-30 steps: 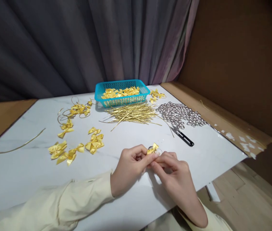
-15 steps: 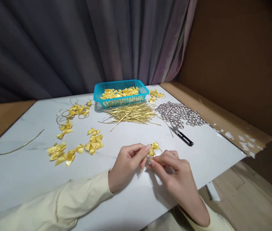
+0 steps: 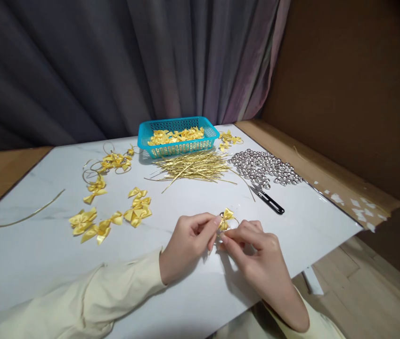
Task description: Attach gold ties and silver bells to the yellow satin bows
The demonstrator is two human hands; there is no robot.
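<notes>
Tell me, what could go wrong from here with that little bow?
The bow is small and held by just the fingertips of the left hand, so it might slip.

The snips lie beyond the right hand with bare blades; a careless reach could nick a finger.

The beads lie loose near the table's edge, so a knock might scatter some.

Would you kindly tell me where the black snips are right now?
In the head view, the snips lie on the right side of the table, between the silver beads and the right hand.
</notes>
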